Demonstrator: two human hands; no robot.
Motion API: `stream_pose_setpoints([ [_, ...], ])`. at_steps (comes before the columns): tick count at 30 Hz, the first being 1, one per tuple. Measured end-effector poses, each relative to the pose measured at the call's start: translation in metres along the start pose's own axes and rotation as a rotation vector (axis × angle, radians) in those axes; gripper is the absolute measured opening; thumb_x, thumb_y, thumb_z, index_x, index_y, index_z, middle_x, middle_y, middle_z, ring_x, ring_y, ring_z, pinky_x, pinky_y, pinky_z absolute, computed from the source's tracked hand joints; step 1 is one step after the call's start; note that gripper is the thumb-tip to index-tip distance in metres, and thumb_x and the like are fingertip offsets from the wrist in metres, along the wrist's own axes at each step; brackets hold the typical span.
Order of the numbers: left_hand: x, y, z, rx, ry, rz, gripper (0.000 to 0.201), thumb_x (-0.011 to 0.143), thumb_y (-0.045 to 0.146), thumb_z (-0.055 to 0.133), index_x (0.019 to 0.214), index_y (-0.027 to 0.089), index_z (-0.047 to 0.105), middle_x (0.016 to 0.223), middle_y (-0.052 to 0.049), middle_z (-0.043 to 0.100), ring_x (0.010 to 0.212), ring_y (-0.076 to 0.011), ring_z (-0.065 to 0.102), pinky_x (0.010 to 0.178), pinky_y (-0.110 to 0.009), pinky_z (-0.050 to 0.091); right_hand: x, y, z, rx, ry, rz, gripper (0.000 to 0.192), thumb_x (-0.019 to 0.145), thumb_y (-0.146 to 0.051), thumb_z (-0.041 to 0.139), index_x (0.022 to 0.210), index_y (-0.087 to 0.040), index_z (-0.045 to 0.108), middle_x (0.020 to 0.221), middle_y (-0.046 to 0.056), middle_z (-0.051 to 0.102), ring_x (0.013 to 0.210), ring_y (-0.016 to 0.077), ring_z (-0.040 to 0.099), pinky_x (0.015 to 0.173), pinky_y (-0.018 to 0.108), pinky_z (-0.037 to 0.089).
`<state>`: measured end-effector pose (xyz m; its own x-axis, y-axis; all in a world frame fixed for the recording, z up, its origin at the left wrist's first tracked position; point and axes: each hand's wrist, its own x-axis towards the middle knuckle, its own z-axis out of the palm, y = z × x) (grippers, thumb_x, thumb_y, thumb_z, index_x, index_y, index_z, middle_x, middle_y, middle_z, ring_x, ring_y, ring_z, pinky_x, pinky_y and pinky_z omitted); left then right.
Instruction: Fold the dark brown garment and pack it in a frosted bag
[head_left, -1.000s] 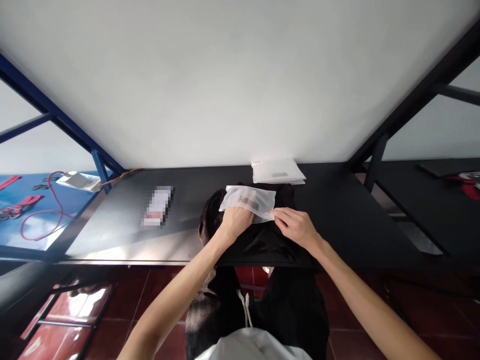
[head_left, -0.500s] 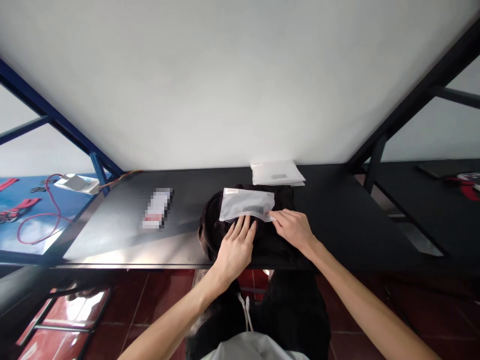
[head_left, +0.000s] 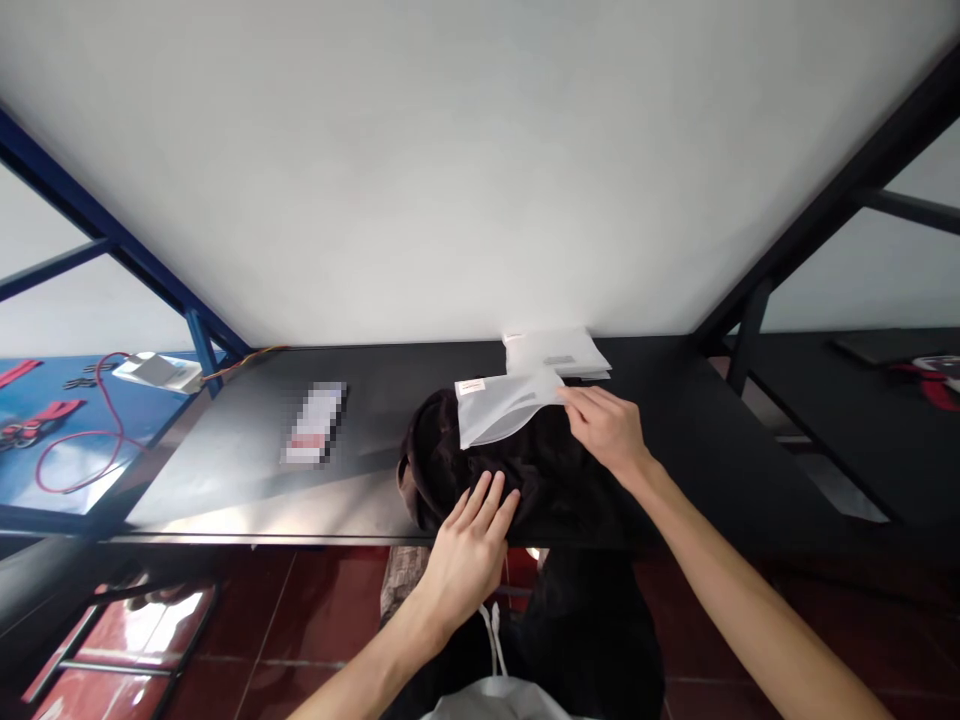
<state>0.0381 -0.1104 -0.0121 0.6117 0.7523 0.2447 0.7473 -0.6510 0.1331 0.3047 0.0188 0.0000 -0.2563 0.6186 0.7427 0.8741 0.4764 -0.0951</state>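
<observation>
A frosted plastic zip bag [head_left: 499, 405] with a small label at its upper left corner is lifted over a dark cloth bundle [head_left: 435, 450]. Its near edge gapes in a curve. My right hand [head_left: 607, 425] pinches the bag by its right corner. Flat on the front of the dark cloth lies my left hand [head_left: 472, 545], fingers stretched out and apart from the bag. Behind, against the wall, rests a stack of similar white bags [head_left: 559, 350].
A blurred-out white and red item [head_left: 315, 422] lies left on the black table [head_left: 225, 470]. Further left, a blue table [head_left: 30, 450] carries a red cord [head_left: 120, 430], straps and a white box [head_left: 161, 370]. Metal frames rise at both sides; a white wall stands behind.
My right hand has raised the bag and pulled it a little right, so its near edge bows open. My left hand has come away from the bag, nearer to me, onto the cloth.
</observation>
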Motion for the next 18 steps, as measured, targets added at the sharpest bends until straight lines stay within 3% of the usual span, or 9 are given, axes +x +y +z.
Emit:
stream_pose_setpoints([
  [6,0.001,0.003,-0.002,-0.031,-0.029,-0.034,0.07,0.085,0.003,0.047,0.153,0.017,0.051,0.164,-0.013,0.045,0.154,-0.0285,0.041,0.118,-0.045,0.05,0.022,0.024,-0.007,0.046,0.061,0.137,0.036,0.095,-0.016,0.051,0.11,-0.027,0.082,0.101,0.006,0.083,0.093,0.0274,0.078,0.093,0.042,0.062],
  [10,0.001,0.004,-0.002,-0.037,-0.05,-0.046,0.073,0.083,0.003,0.049,0.154,0.018,0.05,0.164,-0.013,0.045,0.154,-0.0284,0.04,0.119,-0.045,0.049,0.028,0.044,-0.003,0.059,0.067,0.199,0.038,0.094,-0.017,0.051,0.118,-0.027,0.08,0.112,0.007,0.081,0.107,0.0293,0.076,0.101,0.044,0.059],
  [13,0.002,0.004,-0.002,-0.051,-0.054,-0.056,0.073,0.082,0.003,0.05,0.154,0.018,0.05,0.165,-0.012,0.045,0.155,-0.0284,0.039,0.12,-0.045,0.048,0.03,0.065,0.011,0.022,0.029,0.296,0.039,0.093,-0.016,0.051,0.117,-0.024,0.08,0.115,0.009,0.081,0.107,0.0303,0.075,0.095,0.042,0.06],
  [18,0.002,0.002,-0.005,-0.098,-0.038,-0.065,0.074,0.082,0.004,0.051,0.154,0.02,0.05,0.165,-0.011,0.044,0.156,-0.028,0.038,0.121,-0.046,0.047,0.024,0.099,0.043,-0.074,-0.118,0.502,0.037,0.088,-0.019,0.055,0.113,-0.022,0.081,0.103,0.013,0.082,0.086,0.0314,0.076,0.08,0.042,0.059],
])
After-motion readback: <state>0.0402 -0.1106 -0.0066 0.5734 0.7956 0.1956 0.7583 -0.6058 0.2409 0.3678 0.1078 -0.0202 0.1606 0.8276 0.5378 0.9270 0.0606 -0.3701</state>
